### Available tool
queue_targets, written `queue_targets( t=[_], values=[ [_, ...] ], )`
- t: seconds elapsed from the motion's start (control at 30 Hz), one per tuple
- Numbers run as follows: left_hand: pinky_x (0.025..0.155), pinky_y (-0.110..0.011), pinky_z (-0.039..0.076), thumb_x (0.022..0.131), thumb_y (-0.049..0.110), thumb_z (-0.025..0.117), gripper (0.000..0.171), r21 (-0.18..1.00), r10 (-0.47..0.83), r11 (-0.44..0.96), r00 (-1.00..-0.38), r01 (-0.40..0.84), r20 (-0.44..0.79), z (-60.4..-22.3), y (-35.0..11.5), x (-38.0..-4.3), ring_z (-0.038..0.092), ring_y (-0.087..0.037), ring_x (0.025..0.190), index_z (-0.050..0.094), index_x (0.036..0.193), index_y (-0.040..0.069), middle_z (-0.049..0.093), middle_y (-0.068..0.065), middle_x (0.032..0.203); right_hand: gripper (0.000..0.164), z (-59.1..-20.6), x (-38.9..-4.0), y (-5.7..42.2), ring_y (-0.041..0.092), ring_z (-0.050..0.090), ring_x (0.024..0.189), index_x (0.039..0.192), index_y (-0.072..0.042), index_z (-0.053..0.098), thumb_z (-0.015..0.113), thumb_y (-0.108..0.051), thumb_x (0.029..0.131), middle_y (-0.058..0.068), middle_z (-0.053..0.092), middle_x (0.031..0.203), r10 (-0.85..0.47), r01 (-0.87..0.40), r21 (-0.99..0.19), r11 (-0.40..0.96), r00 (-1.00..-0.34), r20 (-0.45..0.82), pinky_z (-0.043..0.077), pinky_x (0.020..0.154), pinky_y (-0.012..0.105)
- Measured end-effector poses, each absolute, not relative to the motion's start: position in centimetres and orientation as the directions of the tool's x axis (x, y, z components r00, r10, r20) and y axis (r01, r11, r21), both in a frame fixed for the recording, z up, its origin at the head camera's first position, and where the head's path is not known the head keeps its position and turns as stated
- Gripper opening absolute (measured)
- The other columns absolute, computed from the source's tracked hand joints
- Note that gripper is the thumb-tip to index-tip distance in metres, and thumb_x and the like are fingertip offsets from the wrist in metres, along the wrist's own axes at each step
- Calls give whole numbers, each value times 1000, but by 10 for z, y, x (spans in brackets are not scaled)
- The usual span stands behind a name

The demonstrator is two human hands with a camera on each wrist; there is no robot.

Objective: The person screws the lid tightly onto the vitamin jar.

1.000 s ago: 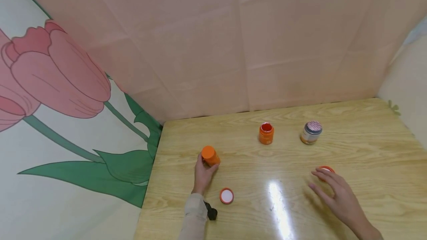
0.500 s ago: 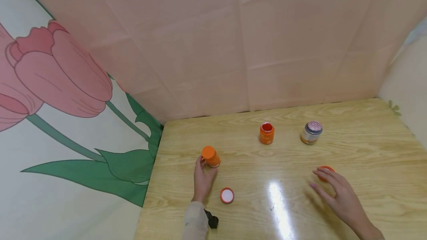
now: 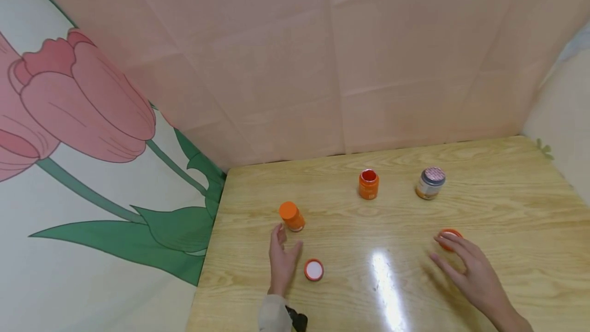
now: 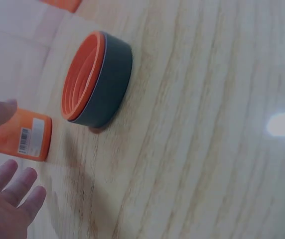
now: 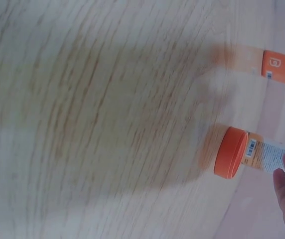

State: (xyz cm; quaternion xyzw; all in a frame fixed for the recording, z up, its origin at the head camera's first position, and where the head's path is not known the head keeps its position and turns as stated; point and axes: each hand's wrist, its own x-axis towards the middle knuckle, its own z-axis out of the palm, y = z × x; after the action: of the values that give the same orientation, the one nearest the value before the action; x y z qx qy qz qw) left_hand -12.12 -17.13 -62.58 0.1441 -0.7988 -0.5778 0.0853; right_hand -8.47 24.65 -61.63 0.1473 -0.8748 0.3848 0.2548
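Observation:
My left hand (image 3: 283, 265) is just short of an orange bottle with an orange cap (image 3: 291, 215), fingers spread and nothing in them. That bottle stands upright on the table; its barcode label (image 4: 30, 137) faces the left wrist camera. Right of the left hand lies a round lid (image 3: 314, 270), dark outside (image 4: 113, 82) with an orange inner rim. My right hand (image 3: 477, 275) hovers with loose fingers beside an orange lid (image 3: 450, 235), which the fingers partly cover in the head view. In the right wrist view this orange lid (image 5: 230, 153) appears clear of the fingertips.
An uncapped orange jar (image 3: 368, 186) stands at the middle back of the wooden table (image 3: 507, 209). Right of it is a dark-topped jar (image 3: 430, 183) with a pale label. A pink cloth (image 3: 276, 65) hangs behind the table, and a tulip-print cloth (image 3: 92, 106) to the left.
My left hand has let go of the orange bottle and drawn back toward me, leaving it standing. The right hand has barely moved.

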Motion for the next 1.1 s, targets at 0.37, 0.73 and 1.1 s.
queue_targets(
  t=[0.37, 0.73, 1.1],
  values=[
    [106, -55, 42, 83, 6, 78, 61, 933, -273, 358, -960, -42, 61, -629, -162, -114, 56, -37, 120, 49, 136, 0, 59, -21, 128, 51, -616, -83, 246, -17, 37, 127, 109, 3, 70, 87, -1, 61, 27, 67, 111, -61, -459, -599, 656, -823, 564, 22, 111, 5],
    [109, -50, 42, 82, 6, 78, 60, 936, -184, 353, -980, 0, 69, -623, -147, -117, 55, -35, 128, 51, 135, 2, 59, -19, 136, 52, -618, -85, 247, -19, 33, 127, 109, 5, 69, 86, 1, 61, 28, 66, 113, -46, -438, -601, 669, -831, 555, 20, 110, 4],
    [108, -49, 43, 83, 10, 79, 62, 914, -119, 401, -986, 63, 120, -621, -130, -129, 57, -32, 125, 51, 137, 2, 61, -19, 133, 52, -622, -91, 254, -21, 30, 128, 113, 4, 68, 87, -7, 66, 27, 67, 115, -50, -422, -600, 680, -843, 536, 17, 110, 3]
  ],
)
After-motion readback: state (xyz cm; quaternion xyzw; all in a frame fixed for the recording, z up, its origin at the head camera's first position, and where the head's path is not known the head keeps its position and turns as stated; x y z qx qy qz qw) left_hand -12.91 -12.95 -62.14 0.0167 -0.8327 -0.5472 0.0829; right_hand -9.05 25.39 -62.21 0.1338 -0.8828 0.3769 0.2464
